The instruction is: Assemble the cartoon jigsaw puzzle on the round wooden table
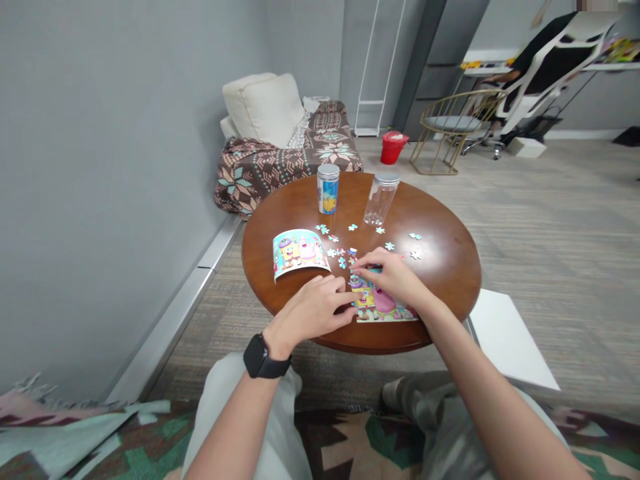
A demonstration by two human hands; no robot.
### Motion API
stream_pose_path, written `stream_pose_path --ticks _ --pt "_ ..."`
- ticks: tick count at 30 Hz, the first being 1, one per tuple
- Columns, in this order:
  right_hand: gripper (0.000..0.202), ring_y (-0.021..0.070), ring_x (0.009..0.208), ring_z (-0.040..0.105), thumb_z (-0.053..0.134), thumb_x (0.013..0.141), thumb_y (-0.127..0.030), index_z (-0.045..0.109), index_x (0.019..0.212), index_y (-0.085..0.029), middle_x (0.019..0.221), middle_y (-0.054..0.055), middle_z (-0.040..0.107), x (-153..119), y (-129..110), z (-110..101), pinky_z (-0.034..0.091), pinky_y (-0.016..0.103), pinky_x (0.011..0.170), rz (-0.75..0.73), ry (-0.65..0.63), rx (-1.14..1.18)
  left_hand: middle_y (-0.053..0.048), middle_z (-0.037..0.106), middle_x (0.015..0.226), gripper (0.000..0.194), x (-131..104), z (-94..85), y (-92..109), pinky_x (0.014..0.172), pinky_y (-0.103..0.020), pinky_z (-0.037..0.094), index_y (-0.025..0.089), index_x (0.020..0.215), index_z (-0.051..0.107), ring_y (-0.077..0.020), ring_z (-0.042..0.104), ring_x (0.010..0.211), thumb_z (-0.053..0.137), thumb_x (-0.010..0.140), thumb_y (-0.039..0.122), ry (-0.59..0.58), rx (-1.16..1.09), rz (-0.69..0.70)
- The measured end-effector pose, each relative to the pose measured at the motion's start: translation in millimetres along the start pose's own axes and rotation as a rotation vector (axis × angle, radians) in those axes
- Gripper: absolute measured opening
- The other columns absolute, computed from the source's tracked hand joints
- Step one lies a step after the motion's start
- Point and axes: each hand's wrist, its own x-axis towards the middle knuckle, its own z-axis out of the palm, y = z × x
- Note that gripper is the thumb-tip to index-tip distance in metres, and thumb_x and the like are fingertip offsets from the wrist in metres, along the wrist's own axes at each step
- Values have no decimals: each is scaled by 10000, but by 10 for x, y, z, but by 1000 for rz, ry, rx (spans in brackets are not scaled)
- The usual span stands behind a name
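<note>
A partly assembled jigsaw puzzle [385, 301] with yellow and pink cartoon figures lies near the table's front edge. My left hand [320, 305], wearing a black watch, rests at its left side; the index finger is stretched onto the puzzle and the thumb is apart. Over the puzzle's upper part, my right hand [393, 275] has thumb and index fingertips together at the top left corner, apparently on a small puzzle piece. Loose puzzle pieces [342, 263] lie just beyond. To the left stands a curved picture sheet [301, 252] with the same figures.
On the round wooden table [440, 280] stand a lidded can [328, 190] with a blue and yellow label and a clear jar [381, 200]. More pieces [415, 236] are scattered right. Beyond are a cushioned seat [287, 157], red bin [393, 147], wire chair [453, 124] and seated person [537, 50].
</note>
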Motion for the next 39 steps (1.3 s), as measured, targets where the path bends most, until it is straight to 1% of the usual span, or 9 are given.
stream_pose_path --ticks 4,10,15,21,27,29,32,34,39 --pt "103 199 874 604 649 849 -221 751 862 -226 897 33 741 32 10 19 469 346 823 -58 -15 -41 -25 593 900 306 -3 15 -10 777 -310 417 249 1148 668 -174 548 846 556 932 435 9 -10 13" --pt "109 194 875 598 631 857 -219 738 839 -225 901 47 678 32 51 39 469 349 818 -124 10 -108 -22 588 891 327 1 25 -16 777 -314 416 247 1163 661 -178 548 841 571 922 449 9 -21 8" --pt "107 195 868 595 613 857 -220 718 832 -223 885 44 638 11 51 31 470 356 817 -126 60 -109 -25 588 919 330 2 27 -25 801 -322 426 256 1181 643 -187 558 875 563 925 449 -21 -26 7" --pt "144 181 779 578 536 877 -230 678 889 -208 849 46 621 -67 79 -103 470 323 749 -36 308 -121 -56 605 1069 467 -9 -13 -16 860 -349 475 198 1258 546 -213 595 960 630 877 454 0 -123 -59" --pt "149 192 749 557 500 818 -195 639 873 -196 827 57 620 -278 272 -285 453 328 741 78 474 -216 -84 575 1272 569 -19 4 -20 1003 -376 470 203 1249 582 -245 601 1112 707 792 518 94 -246 -70" --pt "160 186 731 553 485 800 -195 630 869 -192 846 58 621 -376 350 -295 446 327 733 139 494 -221 -85 580 1314 521 -14 18 -24 1046 -378 444 211 1212 627 -254 586 1169 704 795 515 91 -234 -50" --pt "175 187 703 549 477 788 -215 623 882 -191 762 26 580 -479 431 -260 432 322 708 212 419 -196 -92 581 1350 498 -11 30 -29 1083 -362 415 198 1208 649 -243 572 1209 698 810 494 95 -224 -48" --pt "182 190 712 551 472 803 -236 625 891 -190 754 24 579 -502 448 -235 428 323 713 216 386 -178 -90 584 1362 496 -15 28 -28 1102 -360 394 200 1221 648 -237 560 1233 681 825 496 95 -212 -38" --pt "182 199 779 576 451 822 -222 625 866 -188 812 47 612 -481 415 -230 423 326 752 285 401 -137 -93 571 1398 525 -31 7 -19 1120 -372 369 203 1272 620 -241 535 1274 678 833 486 69 -231 -14"
